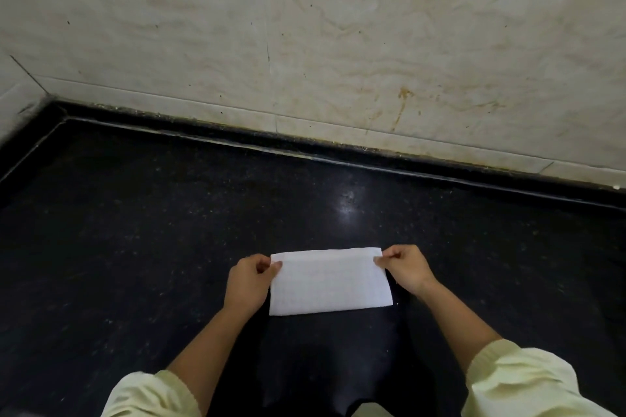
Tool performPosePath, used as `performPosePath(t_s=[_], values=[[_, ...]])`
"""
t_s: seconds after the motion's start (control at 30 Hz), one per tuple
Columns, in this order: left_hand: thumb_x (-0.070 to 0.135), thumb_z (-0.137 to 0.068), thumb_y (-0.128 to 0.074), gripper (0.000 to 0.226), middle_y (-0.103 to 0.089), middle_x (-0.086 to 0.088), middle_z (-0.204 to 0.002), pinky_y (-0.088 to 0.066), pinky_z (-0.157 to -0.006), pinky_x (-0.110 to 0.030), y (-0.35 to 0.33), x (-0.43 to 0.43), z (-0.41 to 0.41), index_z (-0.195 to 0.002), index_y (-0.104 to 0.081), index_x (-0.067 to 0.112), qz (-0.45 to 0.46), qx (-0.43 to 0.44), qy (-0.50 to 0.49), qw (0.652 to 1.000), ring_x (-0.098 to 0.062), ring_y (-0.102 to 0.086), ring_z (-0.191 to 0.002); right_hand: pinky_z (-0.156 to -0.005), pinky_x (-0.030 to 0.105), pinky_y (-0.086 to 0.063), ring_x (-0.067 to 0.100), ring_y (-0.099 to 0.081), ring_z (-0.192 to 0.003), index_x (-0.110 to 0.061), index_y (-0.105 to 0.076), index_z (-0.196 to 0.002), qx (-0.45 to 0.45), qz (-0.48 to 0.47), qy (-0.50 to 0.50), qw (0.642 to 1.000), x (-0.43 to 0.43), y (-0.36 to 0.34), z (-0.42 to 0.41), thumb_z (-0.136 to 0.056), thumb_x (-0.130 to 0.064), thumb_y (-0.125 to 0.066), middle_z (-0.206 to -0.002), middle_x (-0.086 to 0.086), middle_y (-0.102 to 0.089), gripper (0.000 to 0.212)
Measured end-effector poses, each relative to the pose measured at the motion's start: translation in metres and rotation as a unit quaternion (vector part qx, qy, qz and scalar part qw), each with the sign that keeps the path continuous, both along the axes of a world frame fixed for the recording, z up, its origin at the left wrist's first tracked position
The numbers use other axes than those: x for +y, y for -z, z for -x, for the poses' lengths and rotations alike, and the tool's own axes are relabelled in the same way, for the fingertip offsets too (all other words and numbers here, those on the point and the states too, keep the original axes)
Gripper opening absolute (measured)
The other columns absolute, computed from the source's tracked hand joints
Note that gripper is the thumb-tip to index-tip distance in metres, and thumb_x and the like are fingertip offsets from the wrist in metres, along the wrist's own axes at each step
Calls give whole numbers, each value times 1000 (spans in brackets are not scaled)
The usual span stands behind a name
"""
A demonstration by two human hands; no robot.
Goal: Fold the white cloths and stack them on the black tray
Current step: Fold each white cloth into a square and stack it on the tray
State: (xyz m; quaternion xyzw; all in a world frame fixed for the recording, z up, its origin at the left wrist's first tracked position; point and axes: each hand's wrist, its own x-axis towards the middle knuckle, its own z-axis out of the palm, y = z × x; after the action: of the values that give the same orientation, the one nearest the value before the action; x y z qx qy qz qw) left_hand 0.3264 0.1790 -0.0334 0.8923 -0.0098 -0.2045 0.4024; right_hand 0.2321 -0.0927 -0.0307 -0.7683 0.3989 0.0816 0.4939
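1. The fingertips of the left hand are curled onto the upper left corner of a white, faintly grid-textured rectangular cloth and pinch its edge.
2. The right hand matches it at the upper right corner, with thumb and fingers closed on the fabric. Both hands therefore grip the far edge, one at each end.
3. The cloth sits between the hands, low and central in the view, over a black, speckled, polished stone counter. I cannot tell whether its near edge rests on the stone or hangs just above it.
4. It is a wide, clean rectangle with straight sides. A faint line just under the far edge suggests doubled layers, so I judge it already folded once.
5. The step in hand looks like mid-fold, with the far edge being lined up. The next move probably calls for bringing one short end over to the other, matching the corners, and pressing the crease flat.
6. No black tray can be told apart from the dark counter, and no other cloths show.
7. Bare forearms run back to pale yellow sleeves. Beyond the counter stands a cream marbled tile wall with a brownish stain.
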Motion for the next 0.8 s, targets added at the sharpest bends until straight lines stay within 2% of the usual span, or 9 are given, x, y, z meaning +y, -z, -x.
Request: performPosePath(t_s=[0.1,0.23,0.43,0.6,0.7,0.8], values=[[30,-90,-65,12,-66,8,-82,-45,-65,-20,4,-2,-1,-91,-67,18,-10,-4,-6,1000,-5,-61,-77,-66,25,-46,16,-60,-74,-5,-69,-77,2,25,13,1000,4,2,-1,-84,-13,-67,-82,9,-70,11],[33,-89,-65,13,-66,8,-81,-50,-68,-25,8,-3,-2,-88,-66,20,-23,-9,-12,1000,-7,-62,-77,-58,21,-42,13,-55,-68,-12,-62,-77,-2,73,14,997,9,3,0,-89,-15,-64,-72,1,-62,12],[36,-86,-67,18,-61,7,-87,-49,-67,-26,8,7,7,-97,-57,26,-38,-48,-14,998,-7,-59,-78,-56,23,-40,13,-54,-66,-14,-59,-88,-39,115,25,992,16,1,12,-88,-20,-66,-73,2,-58,9],[32,-84,-72,20,-56,7,-92,-44,-63,-18,4,12,29,-97,-58,26,4,-50,-5,999,-7,-56,-76,-57,21,-40,12,-53,-70,-17,-59,-84,-55,196,-53,978,27,-4,33,-91,-19,-62,-84,-1,-55,8],[26,-83,-73,21,-51,7,-98,-40,-64,-13,3,10,40,-98,-58,26,18,-45,-2,999,-5,-55,-79,-64,23,-41,11,-52,-80,-15,-61,-88,-39,243,-116,962,37,0,43,-93,-21,-58,-91,-5,-52,8],[15,-83,-73,25,-47,4,-108,-46,-80,-19,5,10,44,-104,-61,23,4,-27,21,999,-6,-54,-87,-73,24,-43,11,-46,-97,-13,-63,-95,-8,272,-126,954,42,3,47,-93,-21,-55,-99,-4,-50,12]])
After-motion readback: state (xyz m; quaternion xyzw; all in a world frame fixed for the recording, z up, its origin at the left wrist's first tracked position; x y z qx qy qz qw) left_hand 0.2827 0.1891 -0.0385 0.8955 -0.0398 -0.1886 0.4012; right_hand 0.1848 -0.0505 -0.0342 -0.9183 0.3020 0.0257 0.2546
